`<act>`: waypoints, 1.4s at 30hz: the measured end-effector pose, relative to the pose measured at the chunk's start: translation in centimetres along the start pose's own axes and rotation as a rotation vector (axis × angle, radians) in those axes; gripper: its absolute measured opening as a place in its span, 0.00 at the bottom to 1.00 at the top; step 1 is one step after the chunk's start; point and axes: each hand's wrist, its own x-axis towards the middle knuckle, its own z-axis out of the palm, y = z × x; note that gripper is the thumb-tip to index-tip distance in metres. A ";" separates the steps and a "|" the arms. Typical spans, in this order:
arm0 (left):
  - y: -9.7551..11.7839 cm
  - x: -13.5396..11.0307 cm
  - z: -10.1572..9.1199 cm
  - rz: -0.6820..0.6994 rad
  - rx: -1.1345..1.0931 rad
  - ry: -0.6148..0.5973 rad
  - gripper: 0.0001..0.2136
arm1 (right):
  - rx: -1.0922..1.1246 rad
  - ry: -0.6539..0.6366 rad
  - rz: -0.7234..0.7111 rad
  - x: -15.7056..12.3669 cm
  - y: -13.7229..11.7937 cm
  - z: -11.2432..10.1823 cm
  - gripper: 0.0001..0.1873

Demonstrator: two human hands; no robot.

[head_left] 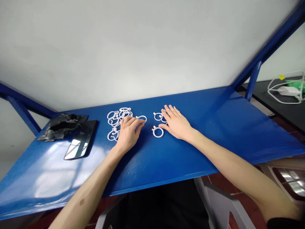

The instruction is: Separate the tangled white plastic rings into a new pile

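Note:
My left hand (130, 131) pinches a white curtain ring (145, 119) between thumb and fingertips, just above the blue table. Left of that hand, and partly hidden by it, several more white rings (111, 122) with small eyelets lie in an overlapping cluster. My right hand (178, 124) is spread flat, palm down, over other white rings (155, 117) that peek out by its fingers. One separate ring (158, 136) lies in front of them, close to the right thumb. How many rings the right palm covers is hidden.
The blue table (147, 162) meets a pale wall at the back. On its left lie a phone (79, 143) and a torn black plastic bag (59, 127). Blue metal struts (254, 81) rise at both sides. A white charger with cable (288, 91) rests on a dark surface at right.

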 end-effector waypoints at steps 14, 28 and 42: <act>0.9 0.1 -0.5 0.140 -0.154 0.072 0.08 | 0.062 0.003 -0.134 -0.4 -0.1 -0.2 0.29; 2.1 -0.4 -0.9 0.281 -0.140 0.034 0.13 | 0.445 0.267 -0.126 -1.1 -2.5 -1.6 0.23; 4.1 -0.2 -1.1 -0.190 -0.389 0.023 0.09 | 0.527 0.474 -0.209 -1.4 -2.6 -1.5 0.11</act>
